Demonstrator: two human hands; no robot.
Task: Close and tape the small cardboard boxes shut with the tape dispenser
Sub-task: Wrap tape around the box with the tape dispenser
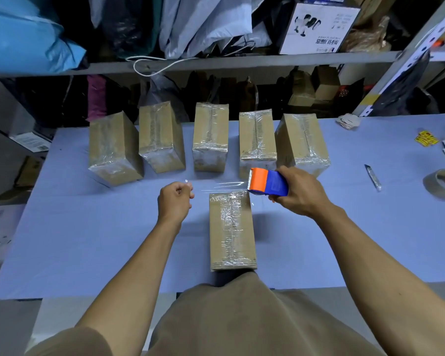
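**Six taped boxes, with a strip of tape stretched between two hands**

One small cardboard box lies flat on the blue table, close to the near edge and straight in front of the person. Its flaps are shut and clear tape runs along its top seam and over both ends. Just above its far end, a strip of clear tape stretches sideways between the two hands. The right hand grips the blue and orange tape dispenser, fingers wrapped round its body, the toothed orange end pointing left. The left hand is curled into a loose fist and pinches the free end of the strip, level with the dispenser and left of the box.

Beyond the hands, five more boxes stand in a row across the far side of the table, all closed and wrapped in clear tape. To the right lie a utility knife, a spare roll of tape, some yellow stickers and scraps of paper. Behind the table, shelves hold bags and cartons.
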